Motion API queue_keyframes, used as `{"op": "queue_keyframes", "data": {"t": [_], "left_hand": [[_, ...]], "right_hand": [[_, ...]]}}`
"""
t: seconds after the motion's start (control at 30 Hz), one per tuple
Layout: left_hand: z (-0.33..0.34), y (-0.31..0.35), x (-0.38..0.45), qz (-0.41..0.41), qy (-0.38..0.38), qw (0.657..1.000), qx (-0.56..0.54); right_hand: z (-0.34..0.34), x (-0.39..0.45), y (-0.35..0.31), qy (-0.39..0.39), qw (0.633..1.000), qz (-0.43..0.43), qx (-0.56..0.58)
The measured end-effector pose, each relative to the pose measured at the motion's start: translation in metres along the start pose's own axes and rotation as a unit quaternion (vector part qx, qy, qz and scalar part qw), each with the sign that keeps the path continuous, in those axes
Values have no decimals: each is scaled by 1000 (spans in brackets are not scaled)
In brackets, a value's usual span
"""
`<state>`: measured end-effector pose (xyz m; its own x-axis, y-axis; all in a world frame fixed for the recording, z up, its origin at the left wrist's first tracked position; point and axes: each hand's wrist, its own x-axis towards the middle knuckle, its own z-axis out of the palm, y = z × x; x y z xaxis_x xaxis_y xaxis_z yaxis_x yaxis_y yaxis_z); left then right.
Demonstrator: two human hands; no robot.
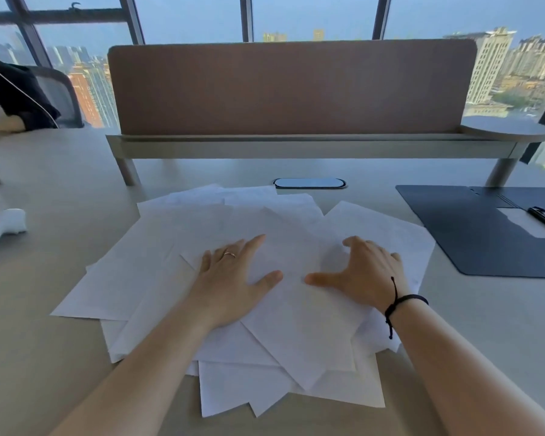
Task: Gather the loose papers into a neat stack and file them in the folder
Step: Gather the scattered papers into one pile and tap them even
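Several loose white papers (pixel 158 272) lie fanned out in a messy overlapping pile on the desk in front of me. My left hand (pixel 233 278) rests flat on the middle of the pile, fingers spread, a ring on one finger. My right hand (pixel 365 272) presses on the papers just to the right, fingers slightly curled, thumb pointing toward the left hand, a black cord on the wrist. Neither hand grips a sheet. A dark blue folder (pixel 466 228) lies open on the desk at the right, apart from the pile, with a white sheet and a black clip inside.
A brown divider screen (pixel 283 89) on a grey raised shelf stands behind the papers, with a cable hatch (pixel 309 183) below it. A white object (pixel 4 225) lies at the left edge. A person in dark clothing (pixel 10 96) sits at far left. Windows stand behind.
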<state>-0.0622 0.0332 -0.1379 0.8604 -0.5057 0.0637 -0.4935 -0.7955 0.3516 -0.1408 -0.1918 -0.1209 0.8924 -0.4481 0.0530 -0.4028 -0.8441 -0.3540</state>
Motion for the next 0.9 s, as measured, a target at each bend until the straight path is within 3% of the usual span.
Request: {"op": "queue_keyframes", "data": {"t": [0.17, 0.3, 0.4, 0.5, 0.63, 0.9], "left_hand": [[-12, -16, -1, -14, 70, 997, -35], [-30, -42, -6, -71, 153, 983, -72], [-39, -61, -8, -139, 221, 958, -121], [-37, -71, -6, -174, 183, 958, -135], [-31, -67, -7, -142, 128, 978, -87], [-36, -67, -6, -133, 137, 977, -99]], "right_hand": [[-10, -2, 11, -20, 987, -87, 132], [-13, 2, 16, -7, 981, -159, 110], [-7, 19, 5, -63, 981, -181, 11], [2, 35, -19, -134, 973, -180, -54], [-5, 46, -48, -148, 976, -151, -56], [-16, 42, -70, -208, 968, -121, -71]]}}
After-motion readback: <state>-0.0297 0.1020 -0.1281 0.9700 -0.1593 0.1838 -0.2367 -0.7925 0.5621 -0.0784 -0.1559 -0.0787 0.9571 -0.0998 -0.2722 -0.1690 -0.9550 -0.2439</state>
